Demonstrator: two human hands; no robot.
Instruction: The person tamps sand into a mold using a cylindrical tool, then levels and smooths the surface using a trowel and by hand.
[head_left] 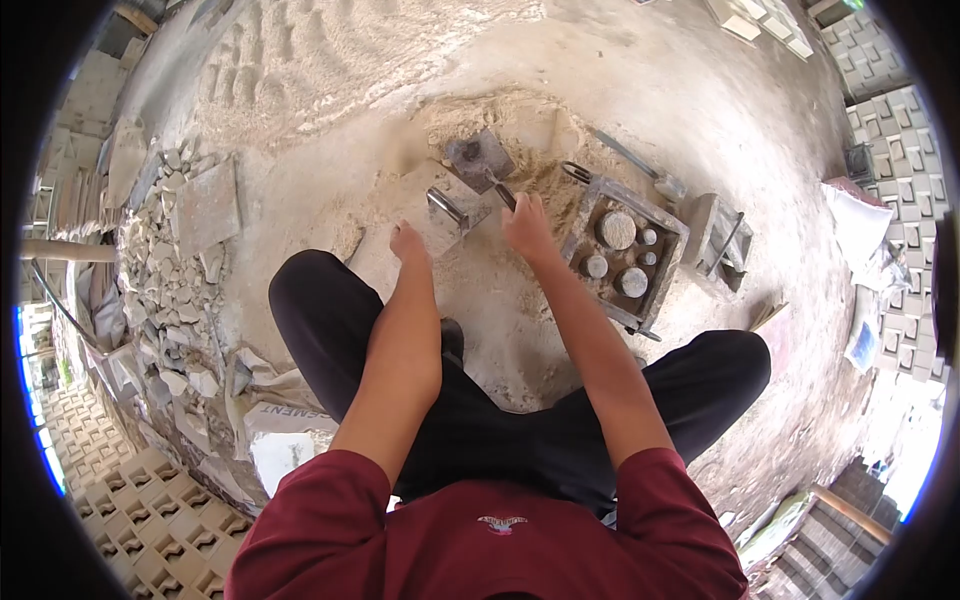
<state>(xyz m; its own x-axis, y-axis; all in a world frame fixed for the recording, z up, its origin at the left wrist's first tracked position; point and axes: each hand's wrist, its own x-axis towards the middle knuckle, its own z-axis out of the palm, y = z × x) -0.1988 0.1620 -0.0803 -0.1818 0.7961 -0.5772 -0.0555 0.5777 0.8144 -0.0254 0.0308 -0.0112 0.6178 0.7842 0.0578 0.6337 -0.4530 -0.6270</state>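
Note:
My right hand [527, 228] is closed round the dark handle of a trowel [484, 162]. The trowel's flat grey blade rests at the sandy heap [545, 125], with a dark patch on it. Left of the handle lies a flat metal plate [474, 216] with a shiny raised grip [447, 207], dusted with powder. My left hand [408, 243] is closed beside this plate, apart from its grip; what its fingers hold, if anything, is hidden. Close to my right forearm sits a metal mould box [648, 277] with several round, dusty pieces inside.
Beyond the mould box stand a smaller metal box [717, 245] and a long-handled tool [640, 165]. Broken rubble [170, 290] lies on the left below a flat slab [206, 205]. Loose sand [290, 60] spreads at the back. Patterned blocks [160, 525] are stacked around the edges.

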